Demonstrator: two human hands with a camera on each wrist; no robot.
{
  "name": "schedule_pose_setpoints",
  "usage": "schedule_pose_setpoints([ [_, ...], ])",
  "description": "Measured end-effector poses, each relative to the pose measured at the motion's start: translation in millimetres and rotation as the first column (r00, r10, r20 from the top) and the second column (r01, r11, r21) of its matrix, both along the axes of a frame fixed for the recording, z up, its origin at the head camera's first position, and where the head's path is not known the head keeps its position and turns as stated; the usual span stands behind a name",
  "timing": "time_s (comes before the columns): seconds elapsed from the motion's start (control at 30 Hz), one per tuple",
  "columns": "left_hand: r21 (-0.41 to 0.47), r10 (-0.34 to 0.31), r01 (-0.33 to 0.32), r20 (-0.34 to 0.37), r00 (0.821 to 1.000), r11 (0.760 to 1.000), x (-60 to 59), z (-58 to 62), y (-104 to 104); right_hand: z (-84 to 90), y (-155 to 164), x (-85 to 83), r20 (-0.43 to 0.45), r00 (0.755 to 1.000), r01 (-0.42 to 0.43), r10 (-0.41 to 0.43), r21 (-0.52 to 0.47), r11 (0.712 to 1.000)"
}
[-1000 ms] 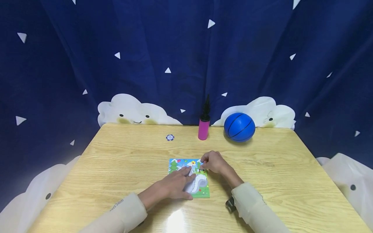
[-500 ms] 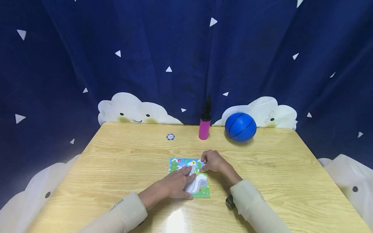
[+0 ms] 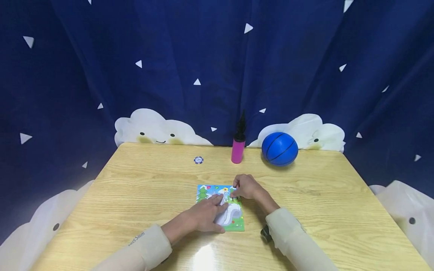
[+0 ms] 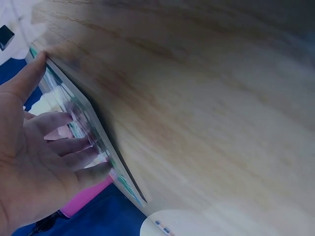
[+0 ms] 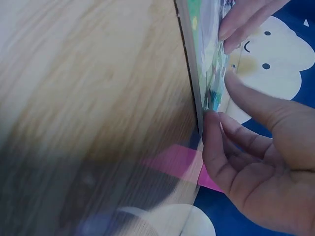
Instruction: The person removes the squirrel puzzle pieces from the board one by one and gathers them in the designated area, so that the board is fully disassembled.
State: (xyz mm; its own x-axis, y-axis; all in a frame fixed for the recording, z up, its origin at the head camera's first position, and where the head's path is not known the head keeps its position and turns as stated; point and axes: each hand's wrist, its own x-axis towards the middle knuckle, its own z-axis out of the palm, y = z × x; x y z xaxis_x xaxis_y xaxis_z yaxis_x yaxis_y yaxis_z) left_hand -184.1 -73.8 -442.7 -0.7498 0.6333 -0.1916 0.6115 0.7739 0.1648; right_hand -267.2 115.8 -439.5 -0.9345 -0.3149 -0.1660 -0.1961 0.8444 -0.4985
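A flat square jigsaw puzzle, printed with trees, blue sky and a grey-white animal, lies on the wooden table. My left hand rests across its left and middle part with the fingers spread. In the left wrist view, the left thumb reaches the puzzle's near edge. At the puzzle's far right corner, my right hand has its fingers curled. The right wrist view shows the index finger against the edge and the thumb over the printed face. Whether a single piece sits between them is hidden.
A pink hand pump with a black top stands at the table's back. Right of it sits a blue ball with black lines. A blue-and-white poker chip lies back left. A dark blue curtain hangs behind the table.
The right thumb has shifted slightly over the puzzle's far right corner, first toward me and then back away. My left hand and the puzzle stay in place.
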Motion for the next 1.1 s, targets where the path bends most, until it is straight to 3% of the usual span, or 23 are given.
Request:
schedule_pose_setpoints([
  [0.23, -0.018, -0.011, 0.011, -0.01, 1.0, 1.0, 1.8, -2.6, 1, 0.3, 0, 0.2, 0.039, 0.999, 0.019, -0.018, -0.007, 1.0],
  [0.57, -0.016, -0.021, 0.021, -0.025, 0.999, 1.0, 3.2, -1.8, -1, 3.9, 14, 1.4, 0.1, 0.993, 0.085, -0.061, -0.249, 0.965],
  [1.1, -0.012, -0.026, 0.025, -0.047, 0.999, 1.0, 3.9, 1.0, -3, 14.3, 85, 1.6, 0.076, 0.996, 0.08, -0.055, -0.37, 0.926],
])
